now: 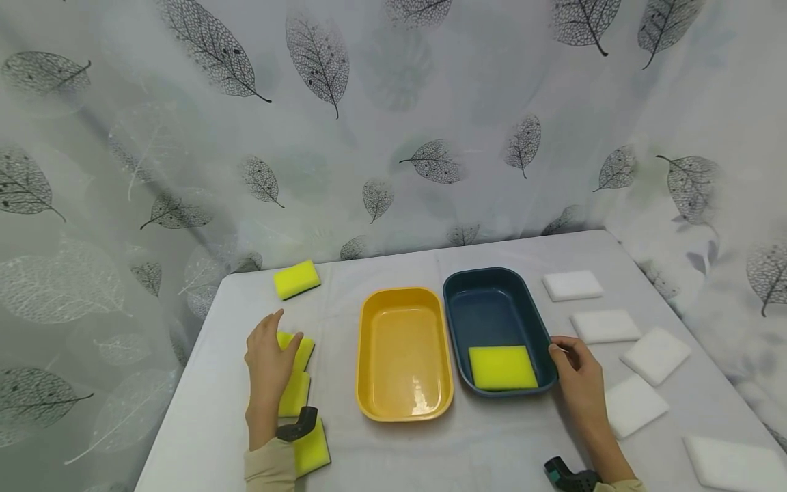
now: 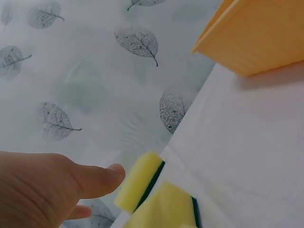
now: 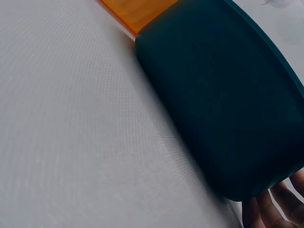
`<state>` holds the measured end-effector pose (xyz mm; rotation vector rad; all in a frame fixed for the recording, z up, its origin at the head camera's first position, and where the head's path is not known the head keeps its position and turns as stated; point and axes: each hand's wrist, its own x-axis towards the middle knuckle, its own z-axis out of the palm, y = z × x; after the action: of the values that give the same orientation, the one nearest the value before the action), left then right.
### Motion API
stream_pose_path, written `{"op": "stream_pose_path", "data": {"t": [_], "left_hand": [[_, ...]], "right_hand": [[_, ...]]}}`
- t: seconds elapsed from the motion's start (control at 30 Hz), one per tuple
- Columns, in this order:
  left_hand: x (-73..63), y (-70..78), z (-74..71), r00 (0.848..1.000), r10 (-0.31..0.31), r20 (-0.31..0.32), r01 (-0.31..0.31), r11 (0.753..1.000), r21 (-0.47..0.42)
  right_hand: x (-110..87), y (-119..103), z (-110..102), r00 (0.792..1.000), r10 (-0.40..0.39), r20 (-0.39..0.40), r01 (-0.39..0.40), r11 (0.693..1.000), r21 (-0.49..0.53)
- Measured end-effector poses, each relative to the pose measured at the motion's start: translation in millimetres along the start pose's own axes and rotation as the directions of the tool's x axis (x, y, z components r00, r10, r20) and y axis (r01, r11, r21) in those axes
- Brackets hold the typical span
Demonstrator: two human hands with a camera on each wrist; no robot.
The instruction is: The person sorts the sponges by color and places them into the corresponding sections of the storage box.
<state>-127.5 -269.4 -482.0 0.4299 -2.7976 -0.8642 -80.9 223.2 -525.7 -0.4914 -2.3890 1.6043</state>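
My left hand is held over the column of yellow sponges at the left, thumb and fingers spread apart with nothing between them. Under and beside it lie a yellow sponge, another sponge and a nearer sponge; their undersides are dark green, as the left wrist view shows on one sponge. At the right, my right hand grips the right rim of a dark blue tray with thumb and fingers. One yellow sponge lies flat in that tray's near end.
A yellow tray stands directly left of the blue one. Another yellow sponge lies at the table's far left. Several white sponge blocks, among them a far block and a near block, lie along the right. A leaf-print curtain hangs behind the table.
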Motion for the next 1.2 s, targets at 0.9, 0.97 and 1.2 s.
{"op": "stream_pose_path", "data": {"t": [0.9,0.97,1.2], "left_hand": [[-3.2,-24.2,-5.2,0.974,-0.157,0.166,0.146,0.986,0.078],[-3.0,-24.6,-4.7,0.975,-0.156,0.159,0.146,0.987,0.071],[-3.1,-24.9,-4.8,0.982,-0.133,0.131,0.134,0.991,0.002]], "right_hand": [[-0.9,-1,-2,0.999,-0.039,0.006,0.039,0.999,0.017],[-1.0,-1,-3,0.999,-0.034,0.005,0.034,0.999,0.018],[-1.0,0,-2,0.999,-0.033,0.004,0.033,0.999,0.027]]}}
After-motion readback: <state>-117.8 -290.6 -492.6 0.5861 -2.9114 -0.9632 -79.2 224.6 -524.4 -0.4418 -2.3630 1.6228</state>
